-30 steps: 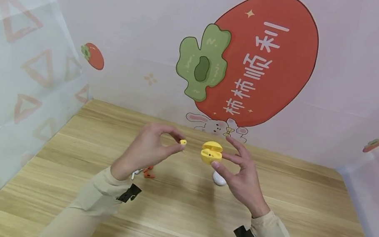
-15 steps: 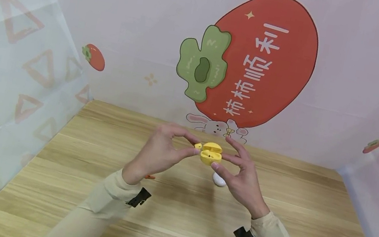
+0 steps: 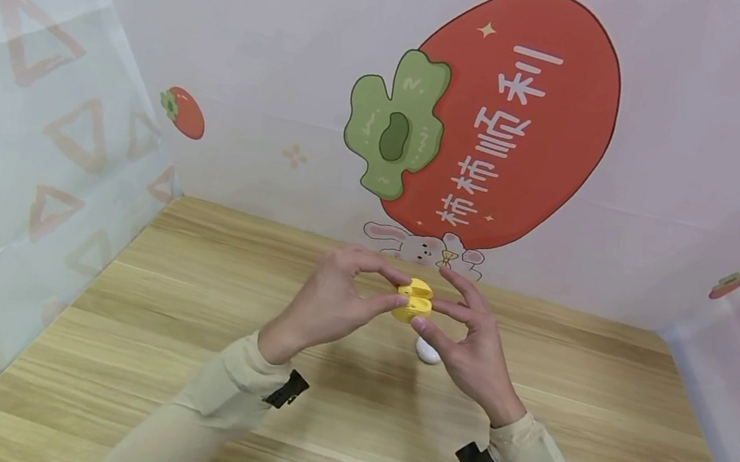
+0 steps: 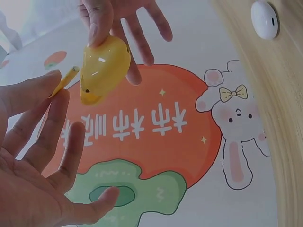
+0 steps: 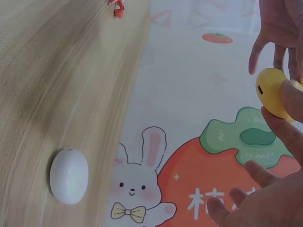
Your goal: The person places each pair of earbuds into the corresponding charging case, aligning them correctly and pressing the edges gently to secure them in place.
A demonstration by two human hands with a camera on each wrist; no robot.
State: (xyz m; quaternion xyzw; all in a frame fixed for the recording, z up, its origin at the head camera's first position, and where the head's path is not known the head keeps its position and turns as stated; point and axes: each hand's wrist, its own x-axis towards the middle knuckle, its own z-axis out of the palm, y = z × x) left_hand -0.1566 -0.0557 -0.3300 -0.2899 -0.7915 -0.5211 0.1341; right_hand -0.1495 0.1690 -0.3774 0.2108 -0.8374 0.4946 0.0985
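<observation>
A yellow earbud case (image 3: 410,315) with its lid raised is held above the table in my right hand (image 3: 477,357), thumb on the near side and fingers on the far side. My left hand (image 3: 335,301) pinches a yellow earbud (image 4: 70,78) between thumb and fingertip, right at the case's left side. In the left wrist view the earbud's stem points up beside the case, with a narrow gap between them. My left fingertips cover part of the case opening in the head view, so what lies inside is mostly hidden.
A white earbud case (image 3: 427,351) lies on the wooden table (image 3: 362,444) beneath my right hand. Red-orange earbuds (image 5: 119,10) lie farther left, seen in the right wrist view. Printed cloth walls (image 3: 280,66) stand behind and at both sides.
My left hand has moved right with the yellow earbud, from well apart to the case's left side. The right hand and the case have stayed nearly still.
</observation>
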